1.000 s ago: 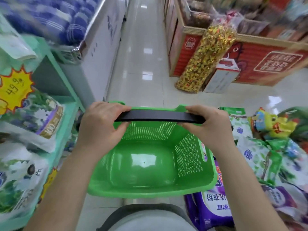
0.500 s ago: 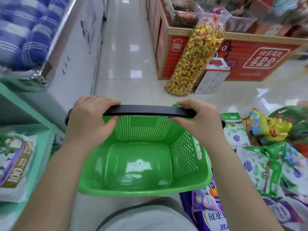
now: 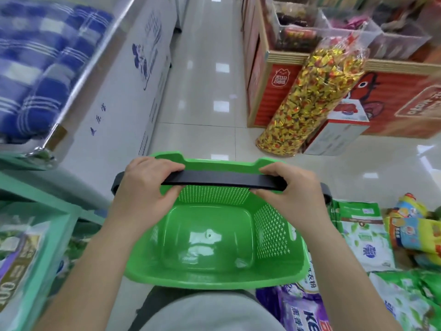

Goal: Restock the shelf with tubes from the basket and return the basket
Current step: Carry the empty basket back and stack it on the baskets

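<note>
Green basket (image 3: 214, 278) empty, no tubes inside: restocking judged done, return left. Left hand (image 3: 143, 187) and right hand (image 3: 288, 194) each curl grip round black handle (image 3: 222, 180), basket hanging above aisle floor (image 3: 202, 91).

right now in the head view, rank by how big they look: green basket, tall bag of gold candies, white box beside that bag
1. green basket, though nearness to the camera inflates it
2. tall bag of gold candies
3. white box, partly hidden behind the bag
</note>
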`<state>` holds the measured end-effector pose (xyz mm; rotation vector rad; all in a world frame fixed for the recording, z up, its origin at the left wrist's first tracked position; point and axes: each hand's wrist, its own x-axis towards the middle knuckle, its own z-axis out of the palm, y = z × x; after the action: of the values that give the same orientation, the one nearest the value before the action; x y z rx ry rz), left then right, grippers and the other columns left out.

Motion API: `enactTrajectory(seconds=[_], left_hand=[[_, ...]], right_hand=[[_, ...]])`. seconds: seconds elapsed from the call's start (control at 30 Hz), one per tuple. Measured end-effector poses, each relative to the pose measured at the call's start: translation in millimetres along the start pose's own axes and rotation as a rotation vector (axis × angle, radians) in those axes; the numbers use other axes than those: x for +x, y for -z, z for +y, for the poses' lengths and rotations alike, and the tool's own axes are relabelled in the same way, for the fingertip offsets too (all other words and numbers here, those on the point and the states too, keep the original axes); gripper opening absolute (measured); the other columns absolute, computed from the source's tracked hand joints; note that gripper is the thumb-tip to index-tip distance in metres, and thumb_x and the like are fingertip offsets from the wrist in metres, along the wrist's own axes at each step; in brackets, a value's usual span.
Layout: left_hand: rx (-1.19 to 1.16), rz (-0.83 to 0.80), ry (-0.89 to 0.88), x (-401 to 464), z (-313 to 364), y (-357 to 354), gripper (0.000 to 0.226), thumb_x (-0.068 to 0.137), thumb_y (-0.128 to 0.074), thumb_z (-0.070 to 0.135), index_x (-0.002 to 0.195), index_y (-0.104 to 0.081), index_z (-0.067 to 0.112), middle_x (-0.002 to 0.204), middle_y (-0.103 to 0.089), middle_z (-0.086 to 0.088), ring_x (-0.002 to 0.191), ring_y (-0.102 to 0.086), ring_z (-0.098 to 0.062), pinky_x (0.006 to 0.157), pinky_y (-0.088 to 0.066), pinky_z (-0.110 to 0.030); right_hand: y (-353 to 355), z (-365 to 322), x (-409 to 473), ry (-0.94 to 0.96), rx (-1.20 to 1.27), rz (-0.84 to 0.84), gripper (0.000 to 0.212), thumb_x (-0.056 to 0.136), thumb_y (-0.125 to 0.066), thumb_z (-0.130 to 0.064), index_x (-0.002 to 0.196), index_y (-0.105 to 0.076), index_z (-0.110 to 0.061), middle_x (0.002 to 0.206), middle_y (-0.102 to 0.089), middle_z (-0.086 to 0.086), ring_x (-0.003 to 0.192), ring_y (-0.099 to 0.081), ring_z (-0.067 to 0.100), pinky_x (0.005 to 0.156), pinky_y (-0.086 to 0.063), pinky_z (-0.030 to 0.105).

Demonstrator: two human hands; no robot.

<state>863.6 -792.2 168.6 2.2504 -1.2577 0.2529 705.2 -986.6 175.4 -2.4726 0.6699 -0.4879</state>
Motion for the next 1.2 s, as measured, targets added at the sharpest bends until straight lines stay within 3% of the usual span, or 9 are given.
enactTrajectory(seconds=[0.07,0.2,0.33,0.5,0.73,1.07,1.2], left_hand=[[-0.005,-0.003,0.022,18,-8,-10,0.032,0.059,-0.067,0.013,0.09,-0.07,0.005,0.08,-0.071,-0.005,0.08,-0.054,-0.01,0.087,-0.034,-0.025],[-0.009,-0.036,0.029,51,-26,-29,0.031,0.061,-0.067,0.015,0.091,-0.07,0.007,0.081,-0.071,-0.003,0.077,-0.064,-0.021,0.083,-0.04,-0.037],[-0.047,-0.113,0.04,86,-57,-51,0.03,0.064,-0.069,0.013,0.093,-0.07,0.008,0.086,-0.071,-0.003,0.08,-0.065,-0.023,0.083,-0.039,-0.035],[-0.134,-0.255,0.02,135,-99,-73,0.038,0.059,-0.081,-0.003,0.094,-0.068,0.007,0.087,-0.069,-0.003,0.079,-0.064,-0.023,0.076,-0.044,-0.032],[-0.152,-0.408,-0.028,189,-150,-117,0.031,0.064,-0.079,0.003,0.09,-0.065,0.011,0.081,-0.066,0.002,0.073,-0.062,-0.021,0.071,-0.04,-0.031],[-0.141,-0.618,0.164,205,-188,-218,0.027,0.064,-0.075,0.001,0.086,-0.062,0.009,0.079,-0.066,-0.005,0.073,-0.062,-0.028,0.071,-0.046,-0.039],[-0.11,-0.728,0.267,202,-207,-277,0.026,0.071,-0.07,0.002,0.095,-0.064,0.008,0.091,-0.066,-0.01,0.084,-0.062,-0.03,0.078,-0.047,-0.04]], right_hand=[[-2,8,22,0.014,-0.002,-0.005,0.033,0.064,-0.084,-0.022,0.092,-0.07,-0.013,0.081,-0.069,0.0,0.077,-0.063,0.019,0.073,-0.053,0.035],[-11,22,61,-0.023,-0.021,-0.045,0.034,0.065,-0.082,-0.024,0.096,-0.069,-0.016,0.087,-0.069,-0.002,0.083,-0.063,0.017,0.076,-0.053,0.038],[-28,31,100,-0.047,-0.05,-0.064,0.033,0.067,-0.081,-0.023,0.096,-0.069,-0.016,0.088,-0.069,-0.001,0.084,-0.063,0.019,0.077,-0.052,0.04],[-54,36,145,-0.092,-0.096,-0.075,0.032,0.065,-0.082,-0.02,0.095,-0.071,-0.013,0.086,-0.069,0.002,0.083,-0.061,0.023,0.075,-0.052,0.041],[-96,58,198,-0.191,-0.1,-0.124,0.027,0.066,-0.082,-0.017,0.09,-0.071,-0.012,0.081,-0.066,0.002,0.078,-0.058,0.022,0.07,-0.046,0.033],[-174,139,243,-0.293,-0.071,-0.41,0.015,0.073,-0.074,-0.017,0.084,-0.065,-0.012,0.078,-0.06,0.0,0.076,-0.049,0.018,0.065,-0.034,0.028],[-218,182,264,-0.328,-0.088,-0.557,0.011,0.077,-0.069,-0.017,0.086,-0.064,-0.014,0.082,-0.059,0.0,0.081,-0.05,0.018,0.068,-0.035,0.029]])
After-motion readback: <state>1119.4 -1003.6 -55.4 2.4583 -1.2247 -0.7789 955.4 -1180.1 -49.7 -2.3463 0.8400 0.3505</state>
